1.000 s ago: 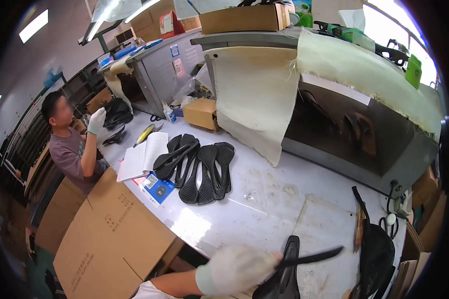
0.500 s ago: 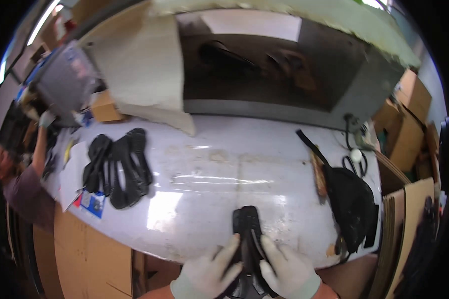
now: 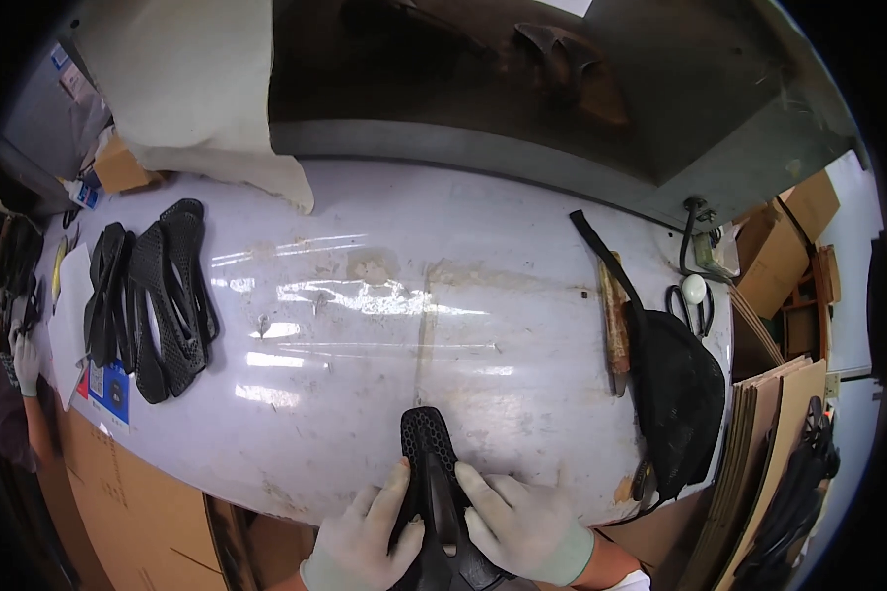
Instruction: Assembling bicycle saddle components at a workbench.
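A black bicycle saddle (image 3: 426, 433), its narrow nose honeycomb-patterned and pointing away from me, lies at the table's near edge. A long slot runs down its middle, and its wide rear end is cut off at the bottom of the view. My left hand (image 3: 367, 532), in a whitish glove, grips its left side with fingers along the rim and thumb toward the middle. On the opposite side my right hand (image 3: 527, 527), gloved the same way, presses its fingers against the rim. Several similar black saddle pieces (image 3: 172, 295) lie piled at the left.
The white table (image 3: 345, 414) carries a black cloth pouch (image 3: 682, 394), a worn brown stick-like tool (image 3: 615, 335) and scissors (image 3: 702, 313) at the right. A grey metal housing (image 3: 463, 148) stands behind. Another person's gloved hand (image 3: 26, 364) shows far left; cardboard sheets (image 3: 759, 443) lean at right.
The view has tilted down and shifted to the right. Both hands stay on the saddle, whose honeycomb nose now shows more plainly. The other person's arm has come down.
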A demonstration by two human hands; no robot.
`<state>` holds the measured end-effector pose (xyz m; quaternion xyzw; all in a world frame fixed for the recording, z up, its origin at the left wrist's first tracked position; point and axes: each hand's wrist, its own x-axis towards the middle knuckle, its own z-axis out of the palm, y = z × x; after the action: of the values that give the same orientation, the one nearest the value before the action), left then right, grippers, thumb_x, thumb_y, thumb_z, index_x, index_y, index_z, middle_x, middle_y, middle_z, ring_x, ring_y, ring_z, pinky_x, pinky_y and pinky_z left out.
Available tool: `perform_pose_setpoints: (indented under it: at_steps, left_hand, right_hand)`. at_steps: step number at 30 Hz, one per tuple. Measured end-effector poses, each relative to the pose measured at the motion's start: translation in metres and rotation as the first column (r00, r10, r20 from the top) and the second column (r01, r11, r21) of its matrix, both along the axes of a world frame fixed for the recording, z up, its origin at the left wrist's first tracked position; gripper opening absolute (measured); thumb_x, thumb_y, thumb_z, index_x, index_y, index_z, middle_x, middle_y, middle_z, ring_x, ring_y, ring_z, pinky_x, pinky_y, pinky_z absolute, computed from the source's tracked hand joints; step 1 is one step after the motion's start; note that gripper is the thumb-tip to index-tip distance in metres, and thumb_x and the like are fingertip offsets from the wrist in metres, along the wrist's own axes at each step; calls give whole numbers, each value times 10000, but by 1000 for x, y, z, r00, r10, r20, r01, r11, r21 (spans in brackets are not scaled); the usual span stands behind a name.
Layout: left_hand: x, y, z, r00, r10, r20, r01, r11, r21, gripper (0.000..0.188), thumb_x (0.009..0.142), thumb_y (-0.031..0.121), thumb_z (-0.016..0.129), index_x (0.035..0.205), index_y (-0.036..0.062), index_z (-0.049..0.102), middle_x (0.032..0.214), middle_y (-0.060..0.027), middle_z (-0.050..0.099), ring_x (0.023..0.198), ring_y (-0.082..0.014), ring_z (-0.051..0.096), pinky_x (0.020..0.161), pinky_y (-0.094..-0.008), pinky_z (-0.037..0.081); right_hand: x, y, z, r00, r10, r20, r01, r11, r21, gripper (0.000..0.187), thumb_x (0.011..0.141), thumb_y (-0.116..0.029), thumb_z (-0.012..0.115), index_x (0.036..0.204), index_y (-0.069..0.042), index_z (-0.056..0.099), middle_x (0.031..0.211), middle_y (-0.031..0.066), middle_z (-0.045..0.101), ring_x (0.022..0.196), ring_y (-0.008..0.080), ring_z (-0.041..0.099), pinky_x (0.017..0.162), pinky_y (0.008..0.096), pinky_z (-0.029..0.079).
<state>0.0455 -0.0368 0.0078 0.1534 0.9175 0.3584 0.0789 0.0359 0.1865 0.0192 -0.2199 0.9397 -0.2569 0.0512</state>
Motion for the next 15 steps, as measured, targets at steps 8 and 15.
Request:
perform_pose_setpoints:
  at_steps: [8,15]
  left_hand:
    - [-3,5,1,995,26,97,-24,1000,-15,710,850,163,756,1495,-34,534,827,-148,592,632,-308,624,571,-394,533]
    - [-9,4,1,997,-22,68,22,1000,0,690,846,159,766,1474,-35,555,806,-139,588,623,-294,621,551,-384,524]
  right_hand:
    - [-4,4,-5,997,-9,76,15,997,-72,544,864,-130,730,1363,58,622,836,91,653,608,229,645,543,367,531]
    - [4,13,-2,990,-7,143,22,994,-103,486,948,-168,661,1381,46,610,940,132,674,692,303,649,660,437,544]
